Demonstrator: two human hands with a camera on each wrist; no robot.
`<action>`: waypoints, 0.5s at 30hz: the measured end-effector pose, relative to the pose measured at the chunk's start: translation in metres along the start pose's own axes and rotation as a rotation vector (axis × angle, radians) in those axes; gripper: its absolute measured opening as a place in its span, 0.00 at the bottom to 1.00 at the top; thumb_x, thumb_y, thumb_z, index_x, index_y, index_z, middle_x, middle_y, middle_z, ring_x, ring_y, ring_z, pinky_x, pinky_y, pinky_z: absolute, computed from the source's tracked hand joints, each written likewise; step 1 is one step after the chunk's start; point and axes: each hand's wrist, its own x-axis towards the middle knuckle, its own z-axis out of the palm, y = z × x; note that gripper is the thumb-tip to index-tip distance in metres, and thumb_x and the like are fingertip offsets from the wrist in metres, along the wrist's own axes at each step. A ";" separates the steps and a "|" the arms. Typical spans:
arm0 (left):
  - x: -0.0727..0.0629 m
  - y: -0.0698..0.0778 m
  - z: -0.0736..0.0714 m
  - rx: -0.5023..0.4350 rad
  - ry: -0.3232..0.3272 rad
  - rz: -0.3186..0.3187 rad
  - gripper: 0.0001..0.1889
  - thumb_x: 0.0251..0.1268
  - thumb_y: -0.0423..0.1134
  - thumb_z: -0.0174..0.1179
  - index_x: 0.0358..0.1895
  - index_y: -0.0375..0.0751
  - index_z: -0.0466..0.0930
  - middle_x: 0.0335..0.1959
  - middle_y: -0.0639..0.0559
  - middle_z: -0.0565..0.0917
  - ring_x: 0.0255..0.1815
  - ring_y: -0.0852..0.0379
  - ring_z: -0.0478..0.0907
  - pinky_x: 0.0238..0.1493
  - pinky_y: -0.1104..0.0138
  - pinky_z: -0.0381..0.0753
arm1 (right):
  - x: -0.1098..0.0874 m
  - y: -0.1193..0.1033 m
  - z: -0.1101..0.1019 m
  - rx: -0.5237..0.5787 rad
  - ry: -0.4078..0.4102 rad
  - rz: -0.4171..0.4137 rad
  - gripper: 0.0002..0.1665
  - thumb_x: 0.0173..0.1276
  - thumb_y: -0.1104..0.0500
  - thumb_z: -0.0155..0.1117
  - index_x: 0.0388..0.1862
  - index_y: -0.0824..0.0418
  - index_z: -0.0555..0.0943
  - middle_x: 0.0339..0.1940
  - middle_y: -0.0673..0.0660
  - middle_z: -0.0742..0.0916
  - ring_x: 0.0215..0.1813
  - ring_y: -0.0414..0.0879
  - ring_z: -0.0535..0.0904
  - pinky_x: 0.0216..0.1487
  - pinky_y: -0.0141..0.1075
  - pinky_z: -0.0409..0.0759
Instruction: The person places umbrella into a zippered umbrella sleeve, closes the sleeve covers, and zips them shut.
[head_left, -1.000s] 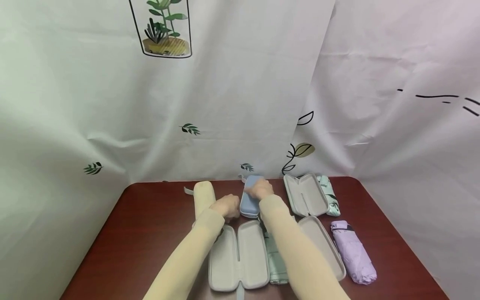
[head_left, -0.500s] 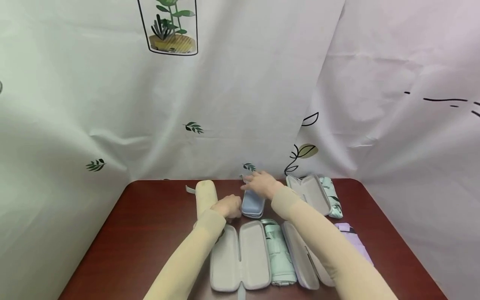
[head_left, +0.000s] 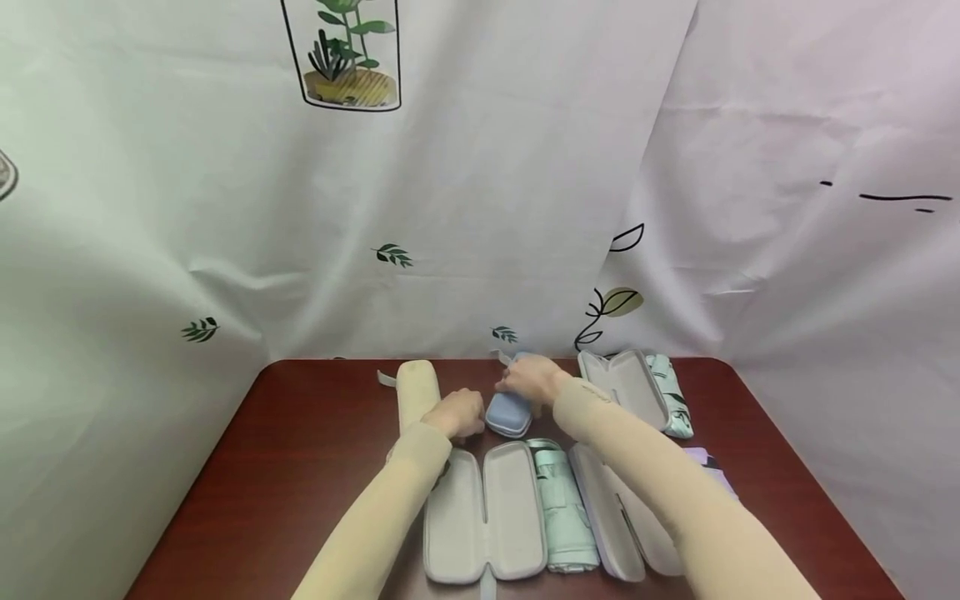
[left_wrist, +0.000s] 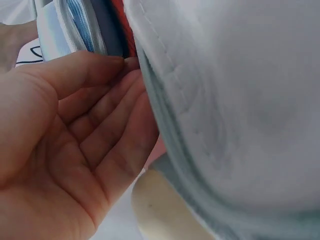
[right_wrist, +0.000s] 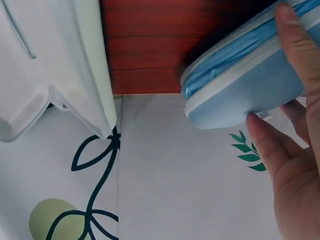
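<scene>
A light blue zip case (head_left: 510,414) lies toward the back of the table, its strap at the far end. My right hand (head_left: 532,378) grips it from above; in the right wrist view the thumb (right_wrist: 295,42) is at its pale rim and a fingertip presses its lower side. Shiny blue fabric (right_wrist: 235,57) shows between the case's two rims. My left hand (head_left: 459,413) is just left of the blue case, fingers loosely bent and fingertips low by the tabletop in the left wrist view. An open grey-lined case (head_left: 513,508) lies right below the left hand.
A cream case (head_left: 417,390) lies left of the left hand. Toward the right are a mint folded umbrella (head_left: 567,525), an open lilac-edged case (head_left: 611,525), another open case (head_left: 643,392), a leaf-print umbrella (head_left: 670,392) and a partly covered lilac bundle (head_left: 705,461). A printed cloth hangs behind.
My right hand lifted off the blue case with spread fingers, then came back to grip it. The right forearm swung to the right, uncovering the mint umbrella. The left hand stayed beside the case.
</scene>
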 end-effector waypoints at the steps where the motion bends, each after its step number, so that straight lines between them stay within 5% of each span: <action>1: -0.001 -0.001 0.000 0.001 0.004 -0.004 0.08 0.58 0.30 0.62 0.23 0.42 0.82 0.15 0.53 0.78 0.10 0.61 0.75 0.16 0.70 0.73 | 0.001 0.000 0.000 0.002 0.007 0.000 0.42 0.35 0.53 0.86 0.55 0.41 0.80 0.47 0.45 0.86 0.47 0.45 0.82 0.48 0.37 0.79; 15: 0.000 0.003 -0.002 -0.011 0.014 -0.017 0.06 0.58 0.30 0.62 0.25 0.40 0.79 0.19 0.51 0.78 0.10 0.60 0.76 0.16 0.70 0.73 | 0.002 -0.005 -0.002 0.210 0.003 0.290 0.37 0.35 0.44 0.85 0.49 0.51 0.85 0.42 0.50 0.87 0.43 0.46 0.83 0.46 0.38 0.81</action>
